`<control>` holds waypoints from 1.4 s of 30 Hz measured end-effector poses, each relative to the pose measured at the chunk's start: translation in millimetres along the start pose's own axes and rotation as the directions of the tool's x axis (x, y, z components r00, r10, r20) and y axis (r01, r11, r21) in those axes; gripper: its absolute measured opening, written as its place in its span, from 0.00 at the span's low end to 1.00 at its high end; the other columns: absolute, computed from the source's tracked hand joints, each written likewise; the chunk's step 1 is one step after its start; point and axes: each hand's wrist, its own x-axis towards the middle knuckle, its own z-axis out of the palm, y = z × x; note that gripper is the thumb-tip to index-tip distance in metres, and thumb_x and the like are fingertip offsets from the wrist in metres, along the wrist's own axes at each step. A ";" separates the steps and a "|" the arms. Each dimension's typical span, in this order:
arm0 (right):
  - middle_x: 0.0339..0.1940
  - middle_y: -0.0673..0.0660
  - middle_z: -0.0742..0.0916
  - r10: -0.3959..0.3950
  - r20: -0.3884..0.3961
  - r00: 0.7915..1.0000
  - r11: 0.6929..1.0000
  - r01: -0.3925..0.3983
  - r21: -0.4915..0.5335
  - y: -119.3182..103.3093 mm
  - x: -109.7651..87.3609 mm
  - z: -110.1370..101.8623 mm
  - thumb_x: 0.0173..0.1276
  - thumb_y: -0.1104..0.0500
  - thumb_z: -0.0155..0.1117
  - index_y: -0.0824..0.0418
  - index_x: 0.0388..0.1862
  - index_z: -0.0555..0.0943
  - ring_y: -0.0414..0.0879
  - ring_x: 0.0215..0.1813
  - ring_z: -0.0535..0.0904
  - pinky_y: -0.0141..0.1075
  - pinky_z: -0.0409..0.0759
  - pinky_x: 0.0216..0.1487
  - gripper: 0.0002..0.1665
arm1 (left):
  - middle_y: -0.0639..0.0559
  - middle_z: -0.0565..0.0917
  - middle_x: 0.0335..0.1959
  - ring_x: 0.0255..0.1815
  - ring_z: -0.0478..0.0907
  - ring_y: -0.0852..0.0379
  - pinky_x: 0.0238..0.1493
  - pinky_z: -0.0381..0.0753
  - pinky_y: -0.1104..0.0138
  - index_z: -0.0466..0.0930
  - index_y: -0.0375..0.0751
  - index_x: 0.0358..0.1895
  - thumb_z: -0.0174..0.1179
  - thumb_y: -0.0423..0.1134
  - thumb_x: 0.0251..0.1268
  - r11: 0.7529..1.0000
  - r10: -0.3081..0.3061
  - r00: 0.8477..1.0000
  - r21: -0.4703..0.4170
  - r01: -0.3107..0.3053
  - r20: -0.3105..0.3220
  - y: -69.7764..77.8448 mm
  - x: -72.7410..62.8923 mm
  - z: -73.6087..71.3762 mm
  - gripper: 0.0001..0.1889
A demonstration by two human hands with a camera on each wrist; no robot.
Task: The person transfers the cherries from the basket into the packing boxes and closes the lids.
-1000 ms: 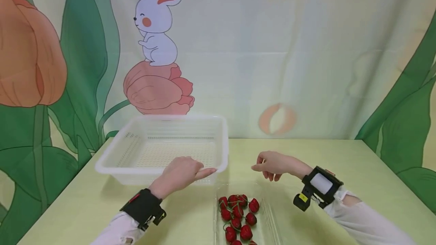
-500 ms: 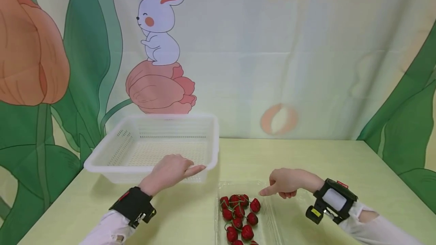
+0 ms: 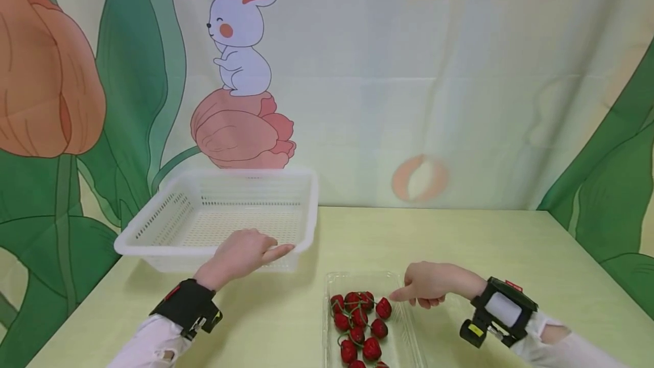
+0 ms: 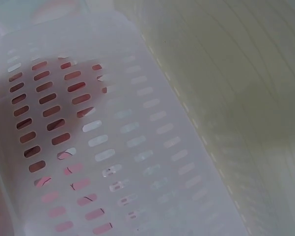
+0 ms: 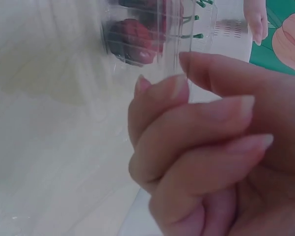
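Observation:
A white plastic basket (image 3: 168, 251) with slotted walls stands at the back left. My left hand (image 3: 237, 255) grips its near rim toward the right corner, thumb outside. Through the slots of the basket wall (image 4: 186, 196) in the left wrist view, parts of the hand show. Front centre is a clear plastic box (image 3: 410, 337) with several red cherries (image 3: 372, 349), green stems attached, its near end cut off by the frame. My right hand (image 3: 429, 284) pinches the box's right rim between thumb and curled forefinger; in the right wrist view the other fingers (image 5: 186, 132) are curled below.
Both things stand on a pale yellow-green table (image 3: 460, 231). Behind it hangs a curtain (image 3: 357, 101) printed with a rabbit and tulips. Black camera straps (image 3: 186, 305) sit on both wrists.
My left hand has moved left along with the basket. The right hand has come down and toward me from above the table to the right rim of the clear box.

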 end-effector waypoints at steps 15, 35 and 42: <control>0.09 0.46 0.71 -0.041 -0.098 0.994 0.998 0.037 -0.047 -3.2 20.9 -8.1 0.74 0.55 0.61 0.55 0.15 0.69 0.39 0.14 0.61 0.29 0.57 0.21 0.25 | 0.64 0.53 0.14 0.18 0.51 0.65 0.24 0.52 0.70 0.56 0.53 0.15 0.52 0.57 0.76 1.000 -0.022 1.000 0.003 0.022 -0.008 -5.8 -3.1 -0.4 0.29; 0.15 0.47 0.70 -0.084 -0.192 0.978 0.991 0.061 -0.122 -7.0 52.0 -20.8 0.75 0.57 0.63 0.61 0.26 0.77 0.39 0.18 0.63 0.28 0.62 0.23 0.16 | 0.64 0.54 0.15 0.18 0.51 0.65 0.25 0.51 0.70 0.57 0.53 0.16 0.53 0.55 0.77 0.999 -0.025 1.000 -0.044 0.026 0.016 -12.0 -8.0 -3.5 0.28; 0.21 0.51 0.77 -0.056 -0.164 0.985 0.996 0.043 -0.084 -0.4 41.6 -23.1 0.75 0.52 0.65 0.60 0.31 0.77 0.40 0.20 0.67 0.29 0.65 0.24 0.15 | 0.61 0.61 0.16 0.20 0.59 0.64 0.26 0.58 0.69 0.67 0.49 0.19 0.55 0.55 0.76 0.994 -0.067 0.997 -0.080 0.070 0.041 -8.2 -7.5 -14.3 0.25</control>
